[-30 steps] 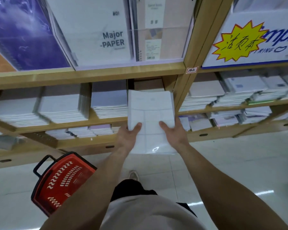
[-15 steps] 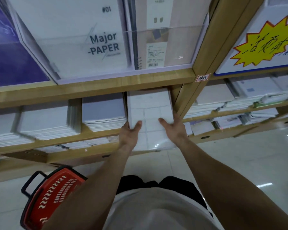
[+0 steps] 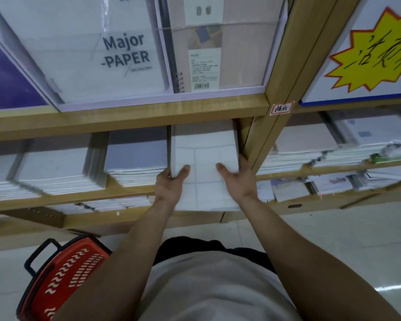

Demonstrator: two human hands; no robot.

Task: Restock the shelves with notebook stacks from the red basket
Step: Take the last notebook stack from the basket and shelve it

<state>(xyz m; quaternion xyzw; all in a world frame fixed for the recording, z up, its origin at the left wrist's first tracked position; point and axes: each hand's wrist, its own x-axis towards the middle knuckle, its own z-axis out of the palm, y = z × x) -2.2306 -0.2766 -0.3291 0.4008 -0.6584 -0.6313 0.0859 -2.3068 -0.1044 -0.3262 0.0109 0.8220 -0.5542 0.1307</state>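
One stack of notebooks is partly in its slot on the middle shelf, the only view being the head camera. Its far end is under the shelf board above, between a lavender-covered pile on its left and the wooden upright on its right; its near end overhangs the shelf's front edge. The left hand grips the stack's left edge, thumb on top and fingers curled underneath. The right hand is pressed flat-fingered against the right side, thumb lying on the cover; how its fingers wrap below I cannot tell.

As I judge it, this stack is about two-thirds placed and needs a final push to sit flush with its neighbours. The shelf looks well filled otherwise: piles to the left and more in the bay to the right.

The red basket stands on the floor at lower left, behind the left forearm. Only its perforated side, rim and black handle show, so whether any notebooks remain inside cannot be told, and so the work left is unclear.
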